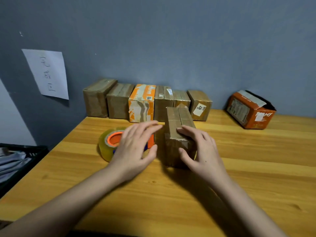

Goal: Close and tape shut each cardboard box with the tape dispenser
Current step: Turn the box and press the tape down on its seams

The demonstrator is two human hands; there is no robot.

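A small brown cardboard box (177, 117) stands in the middle of the wooden table (256, 168), flaps closed, with tape strips across its top. My right hand (203, 151) holds its near right corner, fingers over the top edge and thumb on the front face. My left hand (135, 147) hovers just left of the box with fingers straight, its fingertips near the box's upper left edge. Under that hand lies the tape dispenser (109, 142), a clear roll on an orange core, partly hidden.
Several closed boxes (119, 100) line the grey wall at the back. An orange box (249, 110) with an open flap sits at the back right. A paper sheet (47, 74) hangs on the wall. A black crate (20, 161) with papers stands off the table's left edge.
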